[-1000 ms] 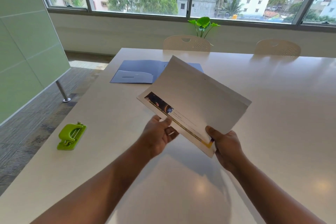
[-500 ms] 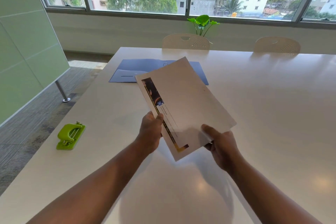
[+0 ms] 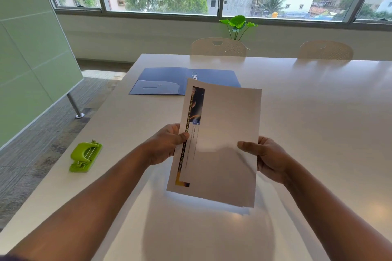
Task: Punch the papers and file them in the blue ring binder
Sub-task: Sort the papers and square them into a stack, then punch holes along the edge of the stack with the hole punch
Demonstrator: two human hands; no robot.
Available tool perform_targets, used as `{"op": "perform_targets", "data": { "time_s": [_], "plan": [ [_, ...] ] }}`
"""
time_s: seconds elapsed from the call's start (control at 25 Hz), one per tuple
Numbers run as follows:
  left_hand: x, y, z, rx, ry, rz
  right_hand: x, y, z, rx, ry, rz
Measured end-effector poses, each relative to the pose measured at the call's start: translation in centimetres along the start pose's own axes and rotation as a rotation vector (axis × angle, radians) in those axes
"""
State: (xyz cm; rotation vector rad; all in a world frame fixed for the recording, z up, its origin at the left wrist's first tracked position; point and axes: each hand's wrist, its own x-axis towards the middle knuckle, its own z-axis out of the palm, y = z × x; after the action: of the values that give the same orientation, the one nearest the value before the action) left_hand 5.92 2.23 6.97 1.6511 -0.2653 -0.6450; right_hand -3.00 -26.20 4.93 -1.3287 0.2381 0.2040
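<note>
**Sheets in hand, punch to your left**

Item: thin stack of white printed papers with a dark picture strip along the left edge. You hold it tilted up above the glossy white table, long axis running away from you toward the binder.

Your left hand pinches the strip edge, thumb on the face and fingers behind. Your right hand grips the opposite long edge the same way, thumb lying across the face.

Item: lime-green plastic hole punch. It rests on the table well to the left of the papers, near the table's left edge. Your left hand is the nearer one, and the strip edge already faces that way.

Item: blue ring binder. It lies open and flat just beyond the papers' far edge, and its metal ring shows above their top corner.

Change: a second ago the stack lay slanted and nearly edge-on to you; it now faces you upright, squared between both hands. Punch and binder have not moved. No holes are visible, so punching likely comes next.
</note>
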Motion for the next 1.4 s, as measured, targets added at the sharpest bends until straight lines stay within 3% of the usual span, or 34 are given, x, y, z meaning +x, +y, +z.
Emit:
{"op": "perform_targets", "data": {
  "time_s": [0.24,0.4,0.64,0.88,1.04,1.28,1.4],
  "plan": [
    [0.4,-1.0,-0.3,-0.001,-0.002,-0.061,0.5,0.7,0.2,-0.192,0.159,-0.046],
    [0.4,-1.5,-0.5,0.035,0.039,-0.127,0.6,1.1,0.1,-0.195,0.186,-0.084],
    [0.2,-1.6,-0.8,0.193,0.211,-0.17,1.2,1.6,0.2,-0.212,0.178,-0.051],
    [-1.0,-2.4,-3.3,0.501,0.484,-0.057,2.3,1.3,1.4,-0.21,0.191,0.038],
    [-2.2,-3.3,-6.2,0.776,0.58,-0.02,3.5,2.0,4.1,-0.216,0.153,0.101],
    [-4.6,-5.3,-10.5,0.977,0.803,0.073,6.5,4.0,9.3,-0.179,0.086,0.158],
    [-5.8,-5.9,-13.9,1.058,0.906,-0.14,8.0,4.8,11.7,-0.188,0.056,0.19]
  ]
}}
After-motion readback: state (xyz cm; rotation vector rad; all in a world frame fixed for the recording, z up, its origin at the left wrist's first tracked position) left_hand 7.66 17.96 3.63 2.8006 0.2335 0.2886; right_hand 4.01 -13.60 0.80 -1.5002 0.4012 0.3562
